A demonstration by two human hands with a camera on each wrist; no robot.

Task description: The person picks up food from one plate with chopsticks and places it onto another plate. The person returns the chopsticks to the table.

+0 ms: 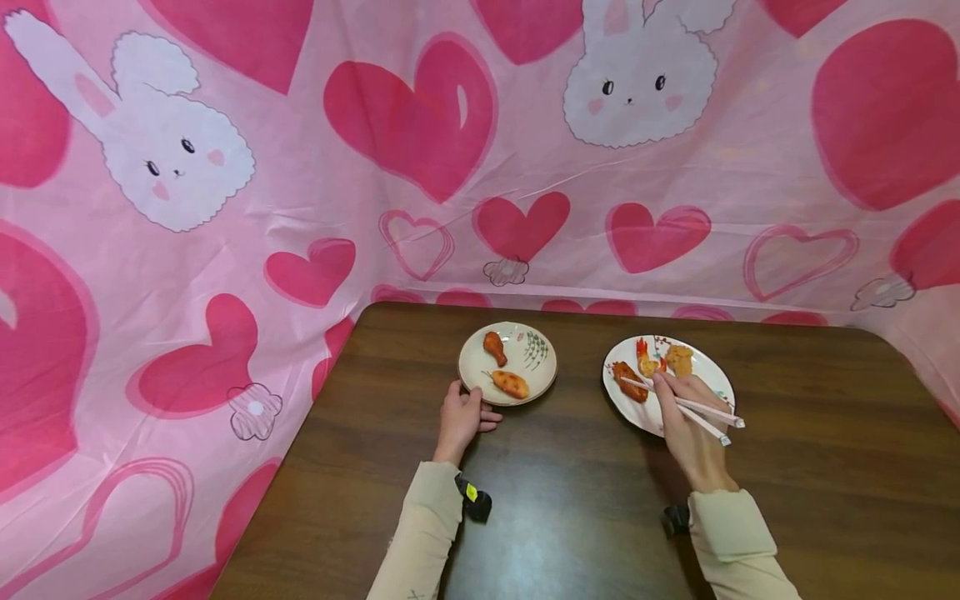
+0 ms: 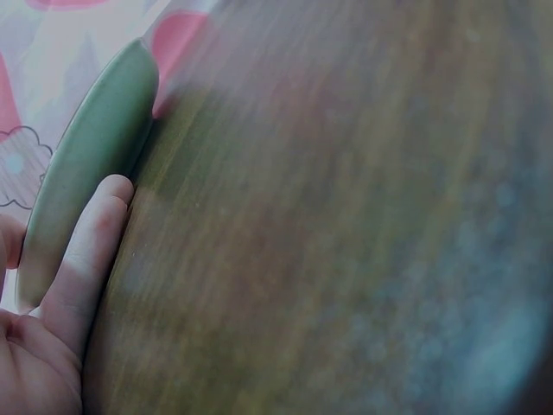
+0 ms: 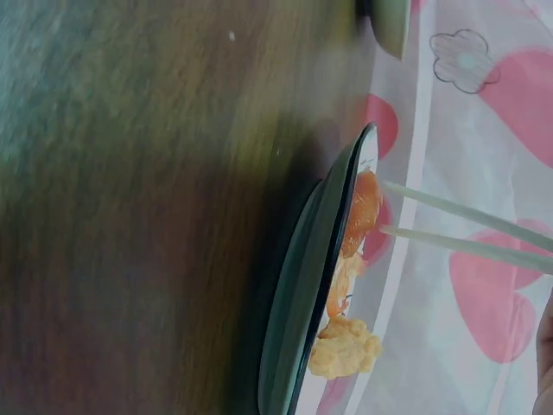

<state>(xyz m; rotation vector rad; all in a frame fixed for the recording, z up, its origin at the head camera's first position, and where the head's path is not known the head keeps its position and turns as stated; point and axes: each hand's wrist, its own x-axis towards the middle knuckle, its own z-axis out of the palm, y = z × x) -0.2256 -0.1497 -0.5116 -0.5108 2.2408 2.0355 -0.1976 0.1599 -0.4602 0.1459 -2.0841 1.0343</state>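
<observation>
My left hand (image 1: 461,421) holds the near-left rim of a round cream plate (image 1: 542,385), thumb at the rim and fingers against its outer side. A small drumstick (image 1: 494,347) and an orange-brown piece with dark spots (image 1: 511,383) lie on it. My right hand (image 1: 692,429) grips a pair of pale chopsticks (image 1: 705,408) over a white oval plate (image 1: 716,379). Their tips hover at a glazed brown chicken wing (image 1: 630,383); whether they touch it I cannot tell. Beside the wing lie a shrimp (image 1: 646,358) and a golden fried piece (image 1: 679,360).
Both plates stand near the back of a dark wooden table (image 1: 570,492), with a gap between them. A pink cloth (image 1: 315,183) printed with hearts and rabbits hangs behind and to the left. Each wrist wears a small black camera (image 1: 476,504).
</observation>
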